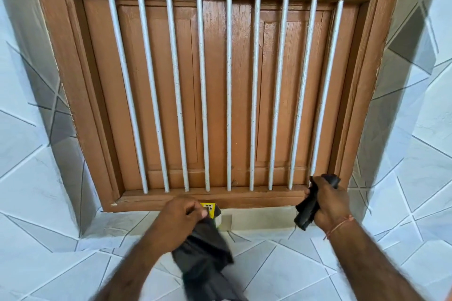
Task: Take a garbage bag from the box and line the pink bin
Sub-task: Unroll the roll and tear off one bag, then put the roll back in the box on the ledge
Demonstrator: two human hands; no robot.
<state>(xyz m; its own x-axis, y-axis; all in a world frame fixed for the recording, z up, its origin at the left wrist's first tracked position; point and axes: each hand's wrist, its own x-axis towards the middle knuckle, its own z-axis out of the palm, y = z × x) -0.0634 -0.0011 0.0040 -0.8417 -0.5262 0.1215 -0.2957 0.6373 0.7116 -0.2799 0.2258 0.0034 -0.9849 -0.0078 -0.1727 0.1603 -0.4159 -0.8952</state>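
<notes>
Black plastic is filling both hands as I am looking down at the lower half of the frame. My left hand (179, 220) is pinching the top of a loose, crumpled black garbage bag (205, 252) between thumb and fingers, and the bag is hanging down from it toward the bottom centre of the picture. My right hand (327, 203), at lower right, is curling tight around a rolled bundle of black bags (307, 210), with one end poking out above the fist and the other below it. A thin orange thread (340, 225) is sitting around that wrist. Just behind the left hand, a small yellow and green cardboard box (212, 211) is standing on the pale stone ledge (259, 217), partly hidden by the fingers. Above it, a brown wooden shuttered window (242, 95) with white vertical metal bars (203, 93) is taking up most of the view. Grey-white tiles (305, 273) with dark diagonal lines are covering the surfaces around it. I am not seeing any pink bin.
</notes>
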